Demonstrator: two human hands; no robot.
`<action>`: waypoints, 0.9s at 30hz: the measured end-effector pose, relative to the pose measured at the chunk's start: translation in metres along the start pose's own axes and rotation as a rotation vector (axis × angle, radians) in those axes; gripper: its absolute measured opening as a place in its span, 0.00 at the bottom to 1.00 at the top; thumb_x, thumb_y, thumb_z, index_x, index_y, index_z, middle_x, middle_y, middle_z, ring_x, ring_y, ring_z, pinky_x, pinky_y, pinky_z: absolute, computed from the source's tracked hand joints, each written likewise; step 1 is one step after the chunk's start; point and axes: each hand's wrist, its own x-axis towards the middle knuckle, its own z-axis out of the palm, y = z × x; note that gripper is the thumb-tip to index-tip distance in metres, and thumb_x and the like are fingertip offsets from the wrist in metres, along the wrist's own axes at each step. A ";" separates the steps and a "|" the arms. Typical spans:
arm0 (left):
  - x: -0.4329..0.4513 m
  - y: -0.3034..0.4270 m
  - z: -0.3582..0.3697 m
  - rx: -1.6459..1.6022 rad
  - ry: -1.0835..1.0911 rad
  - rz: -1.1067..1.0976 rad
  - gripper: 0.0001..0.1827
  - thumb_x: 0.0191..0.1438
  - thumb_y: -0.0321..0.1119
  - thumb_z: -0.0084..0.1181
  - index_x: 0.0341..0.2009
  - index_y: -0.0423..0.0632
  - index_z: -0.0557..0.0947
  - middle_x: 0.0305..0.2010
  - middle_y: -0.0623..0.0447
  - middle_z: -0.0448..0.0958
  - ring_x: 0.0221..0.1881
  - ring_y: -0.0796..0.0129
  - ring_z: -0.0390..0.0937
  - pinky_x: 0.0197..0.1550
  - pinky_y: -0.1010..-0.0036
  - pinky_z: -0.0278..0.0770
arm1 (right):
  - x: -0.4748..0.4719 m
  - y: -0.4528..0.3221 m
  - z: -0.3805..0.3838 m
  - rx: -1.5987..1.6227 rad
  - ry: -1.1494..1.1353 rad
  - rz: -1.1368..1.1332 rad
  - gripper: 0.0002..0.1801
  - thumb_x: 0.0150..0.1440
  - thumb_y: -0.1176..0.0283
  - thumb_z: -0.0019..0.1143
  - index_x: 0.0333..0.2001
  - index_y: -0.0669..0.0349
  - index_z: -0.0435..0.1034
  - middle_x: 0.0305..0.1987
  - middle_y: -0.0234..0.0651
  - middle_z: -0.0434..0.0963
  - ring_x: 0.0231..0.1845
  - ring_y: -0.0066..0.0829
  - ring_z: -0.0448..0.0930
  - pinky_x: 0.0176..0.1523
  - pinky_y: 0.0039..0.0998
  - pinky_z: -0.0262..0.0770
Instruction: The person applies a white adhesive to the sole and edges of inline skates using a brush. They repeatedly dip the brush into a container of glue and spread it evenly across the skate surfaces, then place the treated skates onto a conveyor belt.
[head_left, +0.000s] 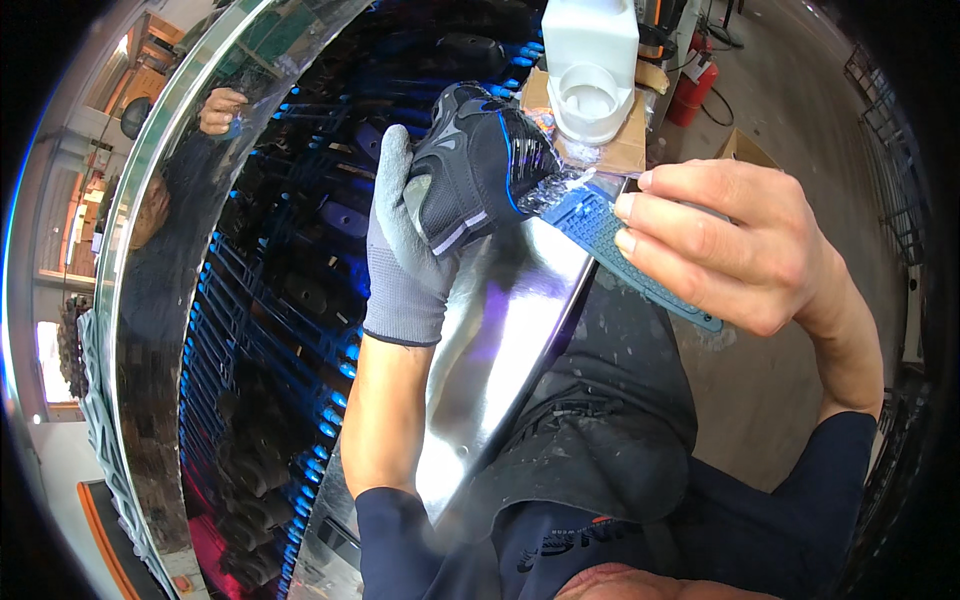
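My left hand (405, 217), in a grey knit glove with a light grey coated palm, holds a black shoe upper (469, 161) with grey trim and a blue line along its edge. Glossy clear material, glue or film, covers the end of the shoe that faces right. My bare right hand (720, 240) grips a blue textured plastic strip (626, 255), its tip up against that glossy end. Whitish, stringy residue lies where strip and shoe meet.
A white plastic container (592, 67) with a round opening stands on cardboard (634, 150) beyond the shoe. A shiny metal ledge (487, 337) runs before me. At left is a dark machine bed with blue-tipped rods (217, 300); a red fire extinguisher (691, 94) stands far right.
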 end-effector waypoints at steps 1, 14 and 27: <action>0.001 0.001 -0.001 -0.031 -0.054 -0.010 0.29 0.75 0.54 0.48 0.59 0.39 0.81 0.57 0.41 0.85 0.54 0.55 0.86 0.59 0.60 0.86 | -0.001 -0.001 0.001 -0.008 0.004 0.000 0.16 0.42 0.75 0.71 0.38 0.66 0.82 0.45 0.41 0.85 0.43 0.38 0.87 0.43 0.32 0.88; -0.003 0.004 -0.011 0.022 -0.080 0.036 0.33 0.77 0.56 0.40 0.62 0.38 0.79 0.58 0.43 0.85 0.55 0.58 0.87 0.58 0.63 0.88 | -0.020 0.005 0.016 -0.017 0.036 -0.020 0.14 0.47 0.75 0.70 0.40 0.65 0.82 0.49 0.41 0.86 0.48 0.40 0.87 0.46 0.35 0.89; -0.042 -0.051 -0.027 -0.171 -0.116 0.073 0.42 0.72 0.63 0.44 0.75 0.41 0.68 0.72 0.42 0.73 0.70 0.55 0.72 0.73 0.60 0.68 | -0.033 -0.065 0.071 1.101 0.541 0.879 0.11 0.58 0.81 0.69 0.46 0.69 0.82 0.44 0.44 0.87 0.47 0.34 0.86 0.52 0.30 0.81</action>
